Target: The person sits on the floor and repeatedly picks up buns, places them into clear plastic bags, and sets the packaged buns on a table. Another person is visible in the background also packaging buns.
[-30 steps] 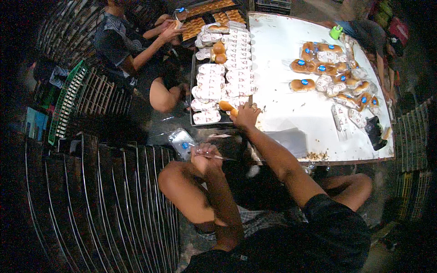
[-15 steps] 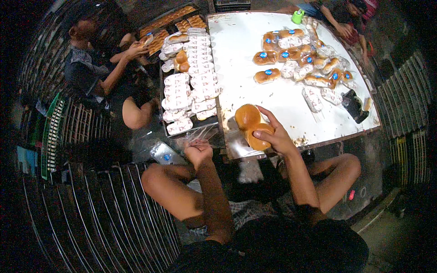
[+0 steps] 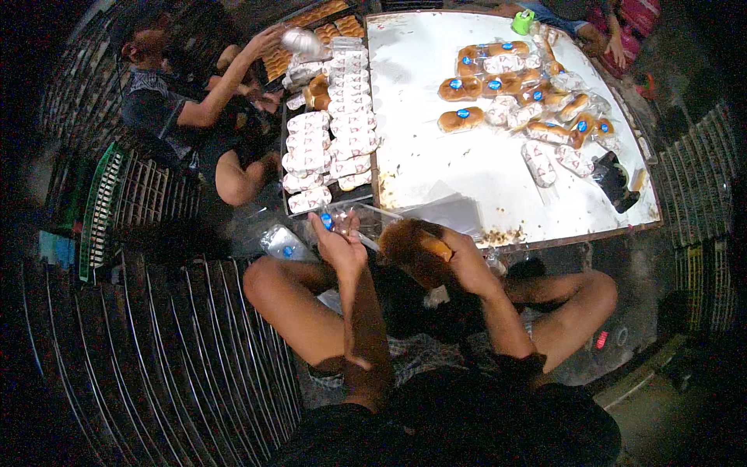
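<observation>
the white tabletop (image 3: 420, 93) glares brightly amid grainy darkness, while fisheye distortion bends the outer racks (image 3: 159, 350).

Bun (image 3: 406, 247) in the right hand (image 3: 473, 266): dark brown crust in shade, bright orange-gold along one edge. Clear bag (image 3: 344, 210) in the left hand (image 3: 341, 247) – colourless, with a blue label (image 3: 327, 222). Flat packet (image 3: 278, 240): silvery grey, blue round mark. Table (image 3: 420, 93) white, speckled brown by crumbs (image 3: 507, 235) at the near edge. Paper-wrapped buns (image 3: 307, 148) white with small reddish print; tray (image 3: 342, 194) black. Bagged buns (image 3: 454, 121) golden brown, blue stickers (image 3: 464, 114). Container (image 3: 522, 22) at the far edge – lime green. Crumpled object (image 3: 612, 181) black. Left side: crate (image 3: 101, 210) green, box (image 3: 57, 249) light blue. Wearer's shirt (image 3: 467, 424) plain black; shorts (image 3: 412, 354) greyish check.
</observation>
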The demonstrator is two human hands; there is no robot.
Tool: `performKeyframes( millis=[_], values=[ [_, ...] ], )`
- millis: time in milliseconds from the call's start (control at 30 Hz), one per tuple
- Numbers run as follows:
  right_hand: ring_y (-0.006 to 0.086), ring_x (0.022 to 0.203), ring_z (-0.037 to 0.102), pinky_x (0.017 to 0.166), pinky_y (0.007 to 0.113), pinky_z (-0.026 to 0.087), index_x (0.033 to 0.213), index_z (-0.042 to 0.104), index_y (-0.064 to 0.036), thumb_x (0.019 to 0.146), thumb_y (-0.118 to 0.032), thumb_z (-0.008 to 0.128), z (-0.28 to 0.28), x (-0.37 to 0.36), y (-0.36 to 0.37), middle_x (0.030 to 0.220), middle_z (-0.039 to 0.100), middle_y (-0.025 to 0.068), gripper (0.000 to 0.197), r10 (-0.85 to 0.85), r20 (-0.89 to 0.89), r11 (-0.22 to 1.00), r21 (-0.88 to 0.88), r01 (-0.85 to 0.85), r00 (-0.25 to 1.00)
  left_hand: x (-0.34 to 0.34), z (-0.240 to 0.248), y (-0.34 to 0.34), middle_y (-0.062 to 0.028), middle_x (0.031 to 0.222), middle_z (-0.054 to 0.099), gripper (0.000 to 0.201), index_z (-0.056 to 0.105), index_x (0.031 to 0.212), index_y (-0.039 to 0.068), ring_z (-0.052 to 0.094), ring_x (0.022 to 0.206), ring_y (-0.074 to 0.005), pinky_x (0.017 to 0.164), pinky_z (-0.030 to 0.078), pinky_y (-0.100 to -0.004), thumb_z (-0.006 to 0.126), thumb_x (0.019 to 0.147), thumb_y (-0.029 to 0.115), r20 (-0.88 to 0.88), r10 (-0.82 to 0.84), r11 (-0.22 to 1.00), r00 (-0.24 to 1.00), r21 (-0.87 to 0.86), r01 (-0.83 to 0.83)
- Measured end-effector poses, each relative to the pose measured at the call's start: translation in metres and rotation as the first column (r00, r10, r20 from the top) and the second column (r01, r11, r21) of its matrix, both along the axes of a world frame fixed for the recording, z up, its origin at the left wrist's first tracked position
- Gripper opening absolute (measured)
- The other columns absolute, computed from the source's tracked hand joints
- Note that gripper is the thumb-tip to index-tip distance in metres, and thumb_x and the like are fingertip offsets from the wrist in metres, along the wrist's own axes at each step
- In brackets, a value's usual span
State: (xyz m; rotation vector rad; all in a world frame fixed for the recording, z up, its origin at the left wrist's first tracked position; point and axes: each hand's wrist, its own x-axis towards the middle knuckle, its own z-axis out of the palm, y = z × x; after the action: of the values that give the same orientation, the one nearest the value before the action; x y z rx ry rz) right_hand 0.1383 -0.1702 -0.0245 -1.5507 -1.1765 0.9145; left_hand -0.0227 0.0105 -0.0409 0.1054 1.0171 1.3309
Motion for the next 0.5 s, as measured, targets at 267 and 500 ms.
performKeyframes(
  millis=[267,500],
  values=[
    [0.0347,0.104,0.066,0.091,0.038,0.052,0.125,0.06,-0.0044,0.086,-0.026,0.073,-0.047,0.001,0.006,0.113,0.069,0.0192,0.047,-0.125,0.039,0.991,-0.05,0.127,0.991,0.002,0.023,-0.026,-0.0084,0.094,0.063,0.032,0.055,0.111,0.005,0.069,0.083,-0.0192,0.066,0.057,-0.0293,0.062,0.099,0.034,-0.237,-0.007,0.945,0.971,0.316,0.084],
    [0.0213,0.107,0.063,0.097,0.036,0.049,0.129,0.06,-0.0053,0.085,-0.023,0.074,-0.055,0.002,-0.002,0.118,0.069,0.009,0.049,-0.121,-0.339,0.976,0.131,0.174,0.933,0.049,0.023,-0.069,-0.0164,0.104,0.066,0.027,0.051,0.12,0.004,0.067,0.099,-0.0288,0.082,0.059,-0.0401,0.06,0.1,0.021,0.103,-0.583,0.75,0.806,0.452,0.484]
  ],
)
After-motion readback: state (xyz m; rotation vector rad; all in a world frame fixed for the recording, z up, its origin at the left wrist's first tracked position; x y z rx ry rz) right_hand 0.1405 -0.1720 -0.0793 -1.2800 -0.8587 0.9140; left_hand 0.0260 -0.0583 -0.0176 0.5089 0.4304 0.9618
